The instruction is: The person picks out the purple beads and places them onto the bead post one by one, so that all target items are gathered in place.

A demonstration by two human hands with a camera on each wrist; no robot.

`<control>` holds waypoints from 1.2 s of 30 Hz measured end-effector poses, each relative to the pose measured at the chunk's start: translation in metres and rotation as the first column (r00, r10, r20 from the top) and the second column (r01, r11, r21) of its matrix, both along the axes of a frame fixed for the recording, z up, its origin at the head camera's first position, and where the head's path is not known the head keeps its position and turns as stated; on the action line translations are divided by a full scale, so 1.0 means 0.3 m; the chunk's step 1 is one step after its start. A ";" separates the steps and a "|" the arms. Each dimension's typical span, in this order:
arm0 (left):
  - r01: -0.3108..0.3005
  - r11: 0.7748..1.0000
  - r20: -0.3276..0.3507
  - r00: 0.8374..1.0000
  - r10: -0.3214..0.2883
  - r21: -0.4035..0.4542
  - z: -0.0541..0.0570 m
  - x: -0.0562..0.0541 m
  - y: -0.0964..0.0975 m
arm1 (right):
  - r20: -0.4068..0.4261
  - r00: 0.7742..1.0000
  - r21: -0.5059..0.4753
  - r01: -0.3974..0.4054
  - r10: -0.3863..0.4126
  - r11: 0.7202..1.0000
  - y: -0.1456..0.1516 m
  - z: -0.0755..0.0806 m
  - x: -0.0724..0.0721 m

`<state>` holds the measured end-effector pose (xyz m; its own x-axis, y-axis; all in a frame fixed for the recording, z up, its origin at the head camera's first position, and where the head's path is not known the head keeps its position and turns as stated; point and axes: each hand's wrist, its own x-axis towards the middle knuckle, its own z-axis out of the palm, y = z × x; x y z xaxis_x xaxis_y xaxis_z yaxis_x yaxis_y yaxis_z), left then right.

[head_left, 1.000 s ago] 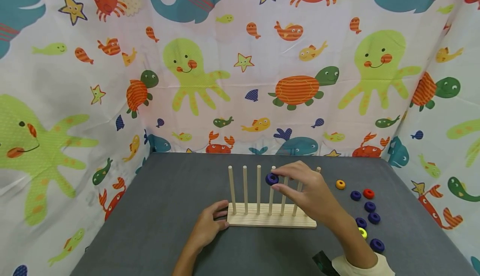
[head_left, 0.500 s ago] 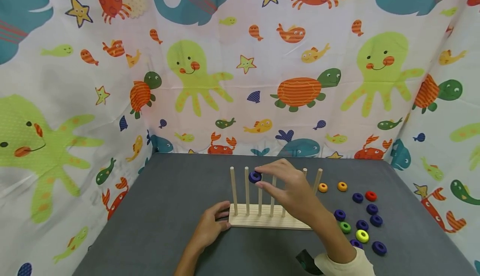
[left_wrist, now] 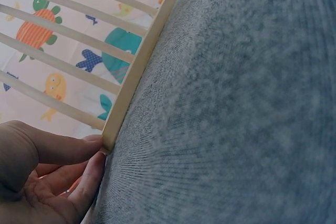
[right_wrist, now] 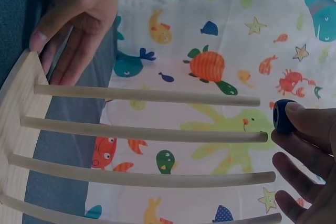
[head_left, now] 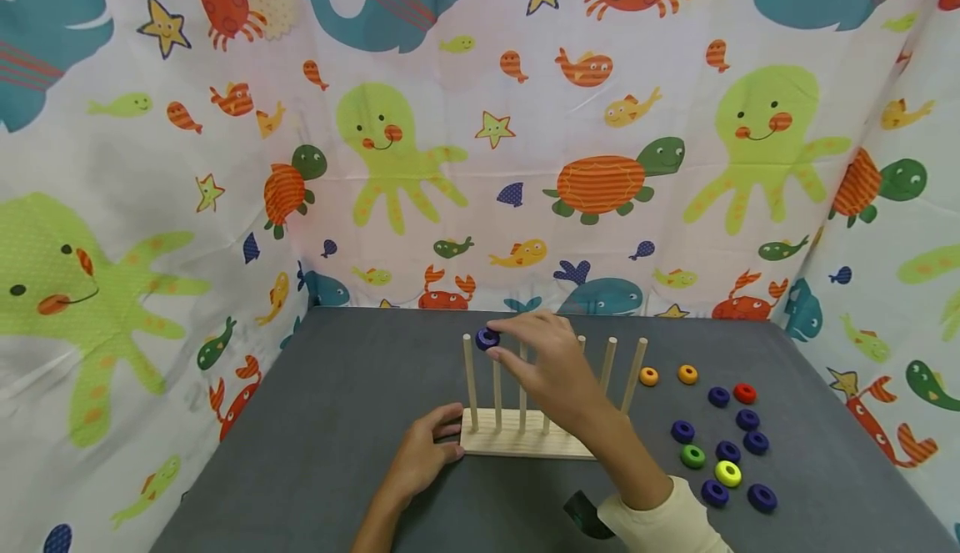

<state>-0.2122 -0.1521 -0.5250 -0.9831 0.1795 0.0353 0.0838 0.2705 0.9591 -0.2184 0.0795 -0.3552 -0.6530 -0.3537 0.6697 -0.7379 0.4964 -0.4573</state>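
Observation:
A wooden peg board (head_left: 510, 445) with several upright pegs stands on the table. My left hand (head_left: 422, 456) pinches the left end of its base between thumb and fingers, as the left wrist view shows the thumb (left_wrist: 68, 149) on the wood. My right hand (head_left: 555, 369) pinches a dark blue ring (head_left: 481, 341) between thumb and fingertips. In the head view the ring is up by the tops of the two leftmost pegs. The right wrist view shows the blue ring (right_wrist: 286, 121) just beyond the peg tips, off every peg. My right hand and forearm hide part of the board's right side.
Loose rings lie right of the board: several dark blue (head_left: 762, 503), one green (head_left: 693, 464), one yellow (head_left: 727, 482), one red (head_left: 745, 399) and two orange (head_left: 648, 382). A patterned cloth (head_left: 517, 144) encloses the grey table (head_left: 330, 419) at back and sides.
My right hand has carried the blue ring leftward and slightly up, from the middle pegs to the left ones, uncovering more loose rings. My left hand keeps its hold on the base.

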 end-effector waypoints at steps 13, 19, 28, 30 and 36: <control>-0.002 1.000 -0.001 1.000 0.002 -0.005 -0.008 -0.004 -0.001 | 0.070 0.997 0.022 0.014 -0.016 1.000 -0.041 -0.014 -0.024; 0.003 1.000 -0.013 1.000 -0.003 0.009 -0.007 -0.006 0.001 | 0.080 0.996 0.012 0.029 -0.030 1.000 -0.051 -0.018 -0.031; 0.000 1.000 -0.002 1.000 0.000 -0.006 0.001 -0.005 0.002 | 0.119 0.993 0.011 0.013 -0.015 1.000 -0.070 -0.013 -0.036; 0.000 1.000 -0.002 1.000 0.000 -0.016 0.001 -0.005 0.003 | 0.124 0.992 0.007 0.012 -0.013 1.000 -0.074 -0.010 -0.035; -0.006 1.000 -0.013 1.000 0.006 -0.025 0.006 -0.002 0.006 | 0.146 0.989 0.010 0.019 -0.020 1.000 -0.079 -0.013 -0.038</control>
<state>-0.2129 -0.1502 -0.5232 -0.9837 0.1744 0.0432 0.0941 0.2949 0.9509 -0.2298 0.0557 -0.3591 -0.7501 -0.3450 0.5641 -0.6539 0.5141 -0.5551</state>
